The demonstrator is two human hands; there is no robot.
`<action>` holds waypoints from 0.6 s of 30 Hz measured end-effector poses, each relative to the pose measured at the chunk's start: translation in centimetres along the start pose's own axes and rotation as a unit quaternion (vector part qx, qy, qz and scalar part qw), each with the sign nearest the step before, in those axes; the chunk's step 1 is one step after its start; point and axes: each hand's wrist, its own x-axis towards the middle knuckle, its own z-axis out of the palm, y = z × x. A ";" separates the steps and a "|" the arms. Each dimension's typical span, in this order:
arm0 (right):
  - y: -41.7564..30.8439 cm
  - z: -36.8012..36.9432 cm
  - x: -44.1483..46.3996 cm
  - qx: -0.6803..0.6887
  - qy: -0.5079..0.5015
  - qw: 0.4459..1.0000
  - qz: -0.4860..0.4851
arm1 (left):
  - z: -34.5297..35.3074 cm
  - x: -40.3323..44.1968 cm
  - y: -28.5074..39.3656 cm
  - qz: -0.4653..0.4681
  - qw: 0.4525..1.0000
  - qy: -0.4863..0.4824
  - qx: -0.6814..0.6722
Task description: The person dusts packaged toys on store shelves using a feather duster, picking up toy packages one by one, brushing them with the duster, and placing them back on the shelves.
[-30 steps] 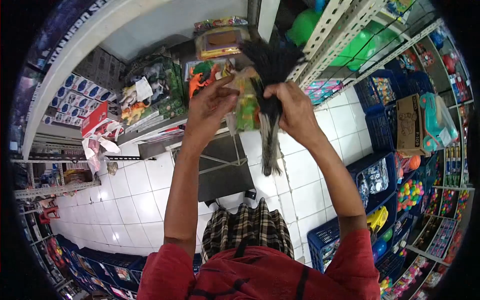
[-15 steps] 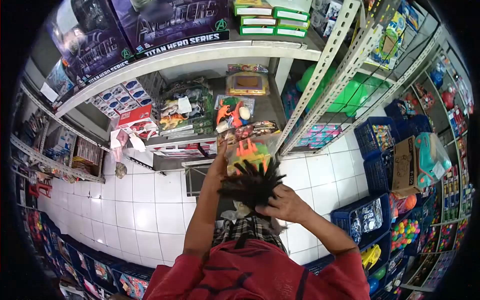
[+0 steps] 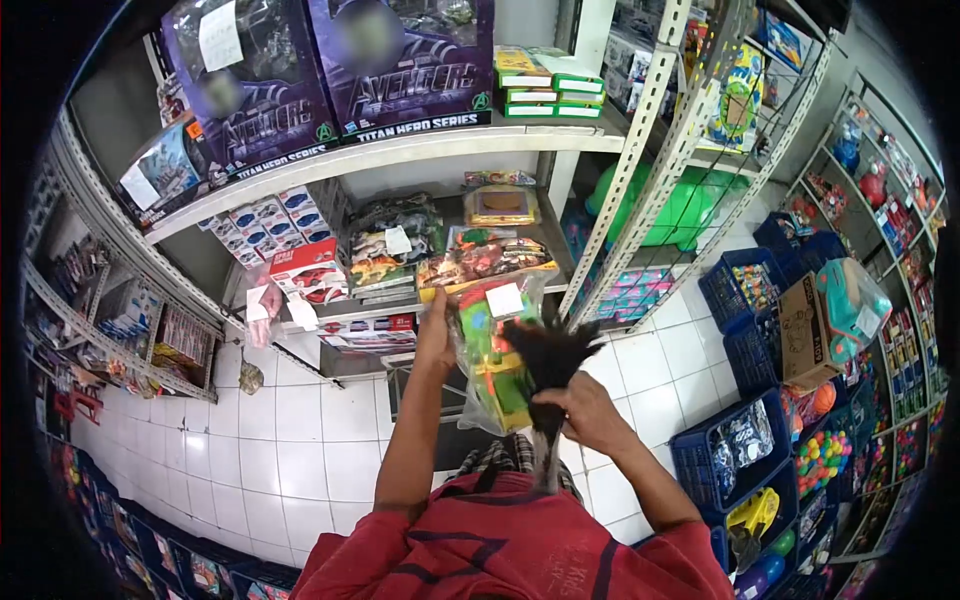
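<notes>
My left hand (image 3: 436, 335) is closed on the left edge of a clear plastic bag of toys (image 3: 508, 395), which shows green, yellow and orange parts and a white label. In my right hand (image 3: 590, 412) is a black feather duster (image 3: 555, 360), gripped by its lower part. Its bristles lie over the right side of the bag and hide some of it. Just beyond my left fingers, a reddish toy package (image 3: 487, 262) with a yellow edge lies at the shelf front. Behind it are animal figure packs (image 3: 385, 260) and a yellow-framed toy pack (image 3: 502, 205).
Purple boxes (image 3: 405, 75) stand on the upper shelf (image 3: 380, 152). A perforated metal post (image 3: 632, 150) rises right of the lower shelf. Blue baskets (image 3: 690, 450) and a cardboard box (image 3: 800, 335) line the right side. White floor tiles (image 3: 300, 440) show at left.
The toy bag has turned and shows more of its front and its label. The duster has shifted right across it. My view has tilted up, so the shelves appear lower.
</notes>
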 end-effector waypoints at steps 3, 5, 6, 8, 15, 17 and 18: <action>-0.4 0.3 2.0 0.013 0.215 0.975 0.049 | 0.5 -2.3 1.4 0.065 0.998 -0.006 0.025; -1.5 0.0 3.8 0.024 0.313 0.944 0.104 | -0.5 -3.5 2.5 0.040 0.995 -0.064 0.060; -1.5 0.2 4.5 0.031 0.343 0.928 0.143 | -0.9 -4.0 2.9 0.046 0.994 -0.067 0.069; -1.9 1.0 6.1 0.064 0.431 0.892 0.122 | -1.3 -5.4 3.7 0.061 0.992 -0.073 0.086; -7.1 6.8 10.6 -0.098 0.351 0.913 0.183 | -1.1 -9.4 4.7 0.108 0.975 -0.047 0.187; -9.3 8.7 11.8 -0.034 0.305 0.939 0.153 | -2.1 -9.4 4.3 0.100 0.967 -0.027 0.232; -9.8 9.4 12.1 -0.014 0.299 0.949 0.101 | -0.6 -11.5 5.7 0.071 0.972 -0.038 0.220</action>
